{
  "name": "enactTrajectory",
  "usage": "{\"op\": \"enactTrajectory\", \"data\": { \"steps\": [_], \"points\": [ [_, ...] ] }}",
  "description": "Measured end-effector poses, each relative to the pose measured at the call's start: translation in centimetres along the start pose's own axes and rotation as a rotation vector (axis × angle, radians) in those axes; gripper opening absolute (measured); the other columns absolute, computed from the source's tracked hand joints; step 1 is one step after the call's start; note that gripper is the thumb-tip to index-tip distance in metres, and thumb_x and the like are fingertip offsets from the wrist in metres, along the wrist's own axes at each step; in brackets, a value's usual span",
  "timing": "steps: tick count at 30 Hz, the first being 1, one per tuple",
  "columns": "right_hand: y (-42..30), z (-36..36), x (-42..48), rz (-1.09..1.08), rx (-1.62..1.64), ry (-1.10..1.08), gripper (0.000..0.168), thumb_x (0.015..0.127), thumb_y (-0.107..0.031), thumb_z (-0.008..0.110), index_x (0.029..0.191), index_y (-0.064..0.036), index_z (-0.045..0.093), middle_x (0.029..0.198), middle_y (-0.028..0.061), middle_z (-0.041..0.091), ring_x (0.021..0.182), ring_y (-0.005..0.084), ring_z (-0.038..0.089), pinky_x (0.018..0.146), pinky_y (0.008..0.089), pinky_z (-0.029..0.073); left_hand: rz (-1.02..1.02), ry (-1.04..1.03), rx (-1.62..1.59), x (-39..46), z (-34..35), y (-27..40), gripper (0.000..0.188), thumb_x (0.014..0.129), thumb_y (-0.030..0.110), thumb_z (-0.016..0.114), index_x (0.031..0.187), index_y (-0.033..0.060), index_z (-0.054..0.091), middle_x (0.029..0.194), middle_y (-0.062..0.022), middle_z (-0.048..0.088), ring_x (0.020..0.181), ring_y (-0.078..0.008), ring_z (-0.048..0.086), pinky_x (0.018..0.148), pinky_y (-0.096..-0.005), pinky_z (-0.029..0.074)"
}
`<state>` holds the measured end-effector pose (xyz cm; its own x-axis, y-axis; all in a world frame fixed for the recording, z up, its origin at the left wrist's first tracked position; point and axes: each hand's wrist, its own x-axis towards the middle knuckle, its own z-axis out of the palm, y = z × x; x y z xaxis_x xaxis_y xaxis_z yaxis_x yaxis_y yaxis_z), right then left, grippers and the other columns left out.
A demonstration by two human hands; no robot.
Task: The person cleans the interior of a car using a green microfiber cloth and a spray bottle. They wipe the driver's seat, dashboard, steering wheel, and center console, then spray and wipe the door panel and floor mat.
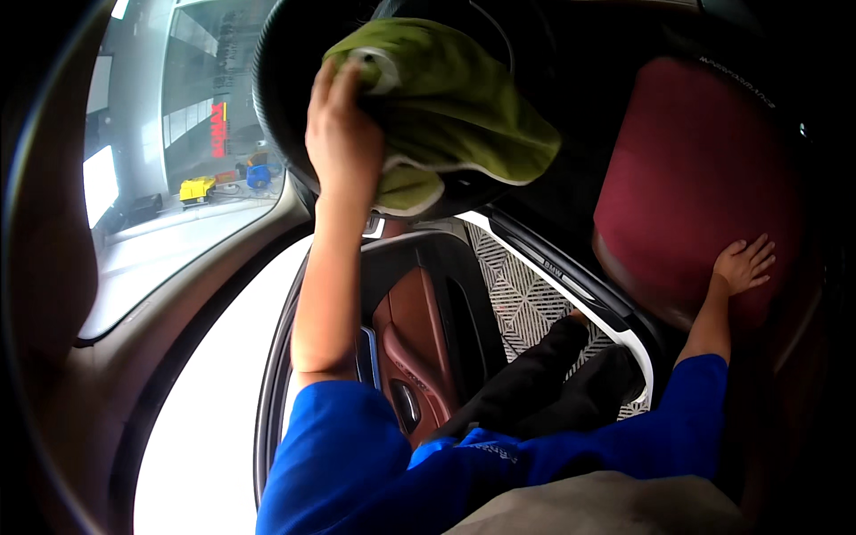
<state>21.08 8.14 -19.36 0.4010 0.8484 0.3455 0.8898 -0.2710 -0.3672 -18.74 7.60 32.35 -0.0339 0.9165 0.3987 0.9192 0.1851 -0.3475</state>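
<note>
My left hand point(344, 137) grips a green microfibre cloth point(461, 100) with a pale edging. Its fingertips lie near a round whitish ring on the fabric. The cloth hangs in folds over dark parts in front of the driver's place, by a curved black rim point(267, 73) that looks like the steering wheel. My right hand point(745, 264) rests flat, fingers spread, on a dark red seat point(682, 174). Nothing is in that hand.
The car door point(414, 321) stands open, with brown trim and an armrest. A door sill point(548, 267) bears writing. Patterned floor grating point(521, 287) shows beyond it, beside my legs point(535, 381). Through the windscreen, yellow equipment point(197, 190) and a blue item point(258, 176) are visible.
</note>
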Motion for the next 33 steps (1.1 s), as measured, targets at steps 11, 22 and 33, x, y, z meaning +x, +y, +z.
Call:
{"op": "enactTrajectory", "data": {
  "steps": [11,22,33],
  "points": [
    [-0.6,3.8,0.1,0.122,-0.300,-0.395,0.058,0.098,-0.043,0.030,0.146,-0.011,0.037,0.153,0.0131,0.031,0.141,0.0304,0.030,0.115,0.0490,0.022,0.239,0.078,-0.316,-10.1,9.0,10.9,0.028,0.071,0.001,0.064,0.098,0.0089,0.061,0.122,-0.0181,0.052,0.123,-0.0402,0.047,0.098,-0.0467,0.045],
    [-20.7,-27.5,-17.7,0.778,2.188,-1.175,0.060,0.101,-0.049,0.035,0.144,-0.007,0.034,0.146,0.0102,0.039,0.134,0.0245,0.040,0.110,0.0383,0.034,-0.505,-0.191,-1.537,-27.4,0.7,12.6,0.040,0.094,0.007,0.046,0.134,0.0040,0.046,0.109,-0.0181,0.065,0.105,-0.0275,0.064,0.090,-0.0342,0.048],
    [-38.1,-37.8,-18.0,0.496,1.659,-1.336,0.039,0.097,-0.024,0.058,0.129,-0.004,0.048,0.123,0.0088,0.059,0.108,0.0193,0.059,0.092,0.0334,0.050,-1.506,0.179,-1.643,-49.6,-7.3,8.2,0.030,0.093,-0.006,0.046,0.121,0.0008,0.053,0.124,-0.0117,0.059,0.115,-0.0196,0.057,0.097,-0.0321,0.046]
  ]
}}
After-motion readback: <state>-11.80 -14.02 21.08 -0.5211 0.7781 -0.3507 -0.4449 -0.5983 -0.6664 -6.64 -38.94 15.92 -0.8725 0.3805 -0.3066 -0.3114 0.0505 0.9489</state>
